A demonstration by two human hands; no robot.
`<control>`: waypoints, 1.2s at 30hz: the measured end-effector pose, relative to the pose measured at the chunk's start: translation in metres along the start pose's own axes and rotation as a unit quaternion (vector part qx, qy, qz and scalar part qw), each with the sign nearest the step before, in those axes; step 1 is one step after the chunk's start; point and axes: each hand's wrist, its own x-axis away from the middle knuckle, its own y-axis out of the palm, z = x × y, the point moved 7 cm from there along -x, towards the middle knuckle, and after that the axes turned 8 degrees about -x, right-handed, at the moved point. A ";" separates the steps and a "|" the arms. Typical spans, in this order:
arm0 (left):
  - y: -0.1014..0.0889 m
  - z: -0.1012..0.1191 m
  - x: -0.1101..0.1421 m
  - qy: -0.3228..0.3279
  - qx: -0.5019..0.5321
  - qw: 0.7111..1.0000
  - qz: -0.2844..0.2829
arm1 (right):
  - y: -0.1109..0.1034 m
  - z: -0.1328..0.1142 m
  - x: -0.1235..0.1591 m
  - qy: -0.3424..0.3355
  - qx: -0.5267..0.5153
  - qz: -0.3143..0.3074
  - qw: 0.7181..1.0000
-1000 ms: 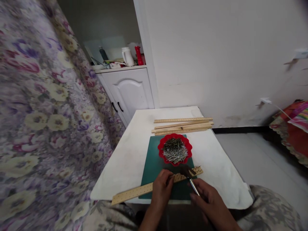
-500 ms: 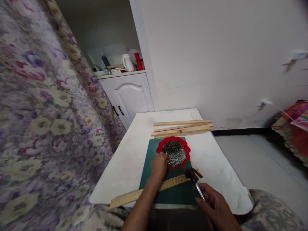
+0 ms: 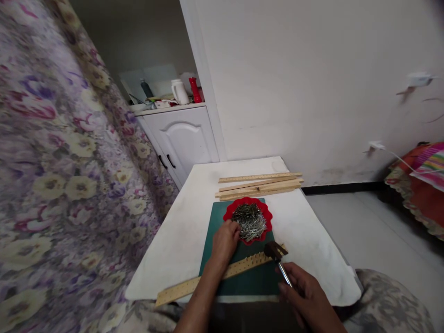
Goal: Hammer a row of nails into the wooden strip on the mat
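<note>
A: Left hand?
B: Left hand is at the left rim of the red bowl, over the green mat. Fingers curled and bunched close together. Can't tell if they pinch a nail; tips are partly hidden.

A: Bowl contents?
B: Loose nails, darker ones toward the back, silvery ones toward the front. Scalloped rim, sits on the far part of the mat.

A: Right hand?
B: Right hand has its fingers closed around the hammer. Metal shaft slants up and left, dark head over the right end of the dotted wooden strip. Can't tell if head and strip touch.

A: Strip position?
B: Slantwise across the mat, in front of the bowl. Left end runs off the mat to the near edge of the tabletop. Left forearm crosses above it. Small nails stick up from its right part, dots along the rest.

A: Other stock?
B: Several wooden pieces behind the mat, roughly side by side, near the far edge. Floral curtain on the left, white cabinet beyond.
</note>
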 end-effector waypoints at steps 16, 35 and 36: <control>0.017 0.062 0.123 0.031 0.377 0.926 -0.024 | 0.014 -0.003 -0.001 0.003 0.002 -0.042 0.999; 0.072 0.048 0.137 -0.224 0.759 0.612 0.002 | 0.015 0.002 0.005 0.012 0.049 -0.054 0.997; 0.065 0.039 0.134 -0.212 0.723 0.657 0.018 | 0.014 0.002 0.005 0.014 0.053 -0.054 0.997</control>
